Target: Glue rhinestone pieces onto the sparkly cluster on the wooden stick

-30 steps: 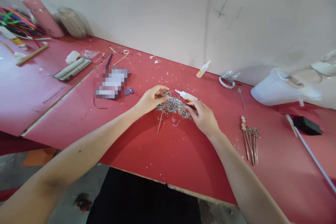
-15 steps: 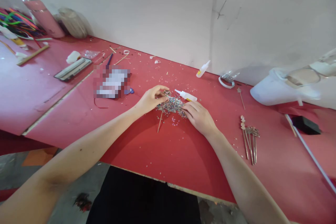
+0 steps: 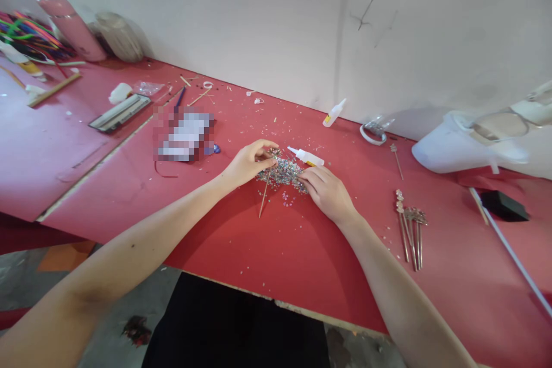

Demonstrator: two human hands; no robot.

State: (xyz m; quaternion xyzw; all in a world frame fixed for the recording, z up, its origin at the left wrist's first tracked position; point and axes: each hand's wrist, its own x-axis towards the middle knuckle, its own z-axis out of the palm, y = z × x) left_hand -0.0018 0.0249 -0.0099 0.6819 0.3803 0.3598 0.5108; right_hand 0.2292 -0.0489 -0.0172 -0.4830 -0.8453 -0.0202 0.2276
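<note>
My left hand (image 3: 249,164) pinches a thin hair stick (image 3: 264,195) near its decorated top, and the bare end points down toward me. Beneath the fingers of both hands lies a pile of small shiny gems (image 3: 284,173) on the red table (image 3: 267,247). At the right edge of the pile my right hand (image 3: 326,190) has its fingertips pressed together among the gems; whatever they hold is too small to make out. A white glue bottle (image 3: 307,157) lies just behind my right hand.
Several finished sticks (image 3: 413,236) lie at the right, near a white bucket (image 3: 448,146). A second glue bottle (image 3: 334,113) stands tilted by the wall. Left are a blurred-out flat object (image 3: 185,137), a grey case (image 3: 119,113) and a pink bottle (image 3: 73,26).
</note>
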